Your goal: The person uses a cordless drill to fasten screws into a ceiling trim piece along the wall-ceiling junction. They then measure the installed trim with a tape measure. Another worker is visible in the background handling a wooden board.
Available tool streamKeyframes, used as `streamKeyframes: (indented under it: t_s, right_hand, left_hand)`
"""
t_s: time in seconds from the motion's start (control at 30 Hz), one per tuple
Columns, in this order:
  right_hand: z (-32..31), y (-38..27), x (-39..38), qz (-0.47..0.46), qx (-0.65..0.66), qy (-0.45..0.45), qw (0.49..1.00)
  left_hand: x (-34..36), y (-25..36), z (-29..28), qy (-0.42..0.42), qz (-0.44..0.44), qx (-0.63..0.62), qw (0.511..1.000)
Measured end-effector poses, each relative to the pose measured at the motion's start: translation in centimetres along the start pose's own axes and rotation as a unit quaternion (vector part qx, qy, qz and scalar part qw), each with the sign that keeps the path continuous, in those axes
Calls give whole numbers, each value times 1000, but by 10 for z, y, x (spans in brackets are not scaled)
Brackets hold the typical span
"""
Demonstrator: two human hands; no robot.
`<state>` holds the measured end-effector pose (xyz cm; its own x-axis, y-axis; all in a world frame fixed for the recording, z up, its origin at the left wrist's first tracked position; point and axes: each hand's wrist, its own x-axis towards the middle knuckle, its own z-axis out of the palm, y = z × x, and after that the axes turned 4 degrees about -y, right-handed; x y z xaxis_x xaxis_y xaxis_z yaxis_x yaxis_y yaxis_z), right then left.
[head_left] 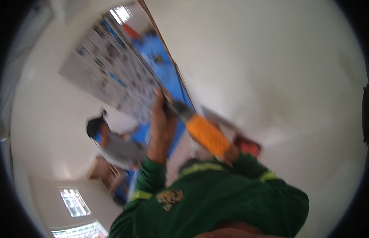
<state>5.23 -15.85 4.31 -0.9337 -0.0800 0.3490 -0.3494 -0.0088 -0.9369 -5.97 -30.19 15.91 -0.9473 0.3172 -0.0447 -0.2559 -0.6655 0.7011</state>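
In front of my chest I hold a long tool (208, 135) with a bright orange body and a grey neck that narrows to a dark end. Blur hides its exact kind. My left hand (162, 119) is closed round the dark end, thumb pointing up. At the orange end, my right hand (232, 152) grips the body, most of its fingers hidden behind it. The tool slants from upper left to lower right. Both my sleeves are green with yellow bands.
A person (119, 146) in a grey shirt and black cap is to the left. Beyond stands a grey panel (113, 67) with shelf-like rows, beside a blue surface (160, 59). A broad white wall (272, 59) fills the right. Below it lies a red object (248, 146). Brown wooden furniture (103, 168) stands lower left.
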Motion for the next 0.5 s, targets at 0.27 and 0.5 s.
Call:
streamKeyframes:
  t_s: [0.27, 0.5]
  right_hand:
    - [22, -43, -12, -255, -324, 15, 911]
    - [69, -154, -39, -150, -244, 67, 956]
  left_hand:
    - [-49, 71, -26, -119, 27, 80, 989]
    - [-116, 111, -5, -76, 3, 113, 991]
